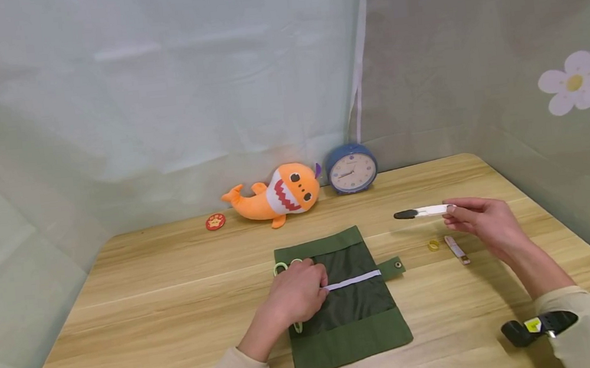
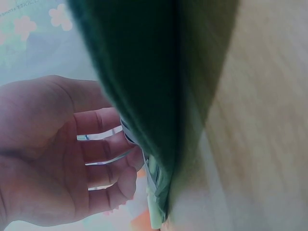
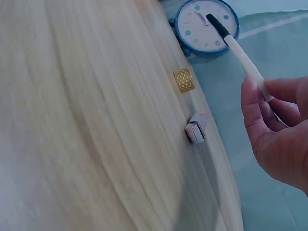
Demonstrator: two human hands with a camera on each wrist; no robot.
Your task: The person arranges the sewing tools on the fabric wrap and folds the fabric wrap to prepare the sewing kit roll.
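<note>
A dark green fabric roll pouch [image 1: 352,338] lies unfolded on the table, with a white elastic band [image 1: 354,280] across its middle. My left hand [image 1: 297,290] is over its left side, thumb and fingers pinching the band. Light green scissors [image 1: 280,266] lie under that hand; their middle is hidden. In the left wrist view the left hand [image 2: 53,149] reaches behind the raised pouch edge [image 2: 139,72], which hides the fingertips. Above the table at the right, my right hand [image 1: 485,225] pinches one end of a slim white tool with a black tip [image 3: 243,57], tip pointing left.
Below the right hand lie a gold thimble [image 1: 433,245] and a small pale clipper-like item [image 1: 457,249]. Along the back stand an orange shark plush [image 1: 260,207] and a blue alarm clock [image 1: 352,169]. A round red badge [image 1: 215,222] lies left of the plush.
</note>
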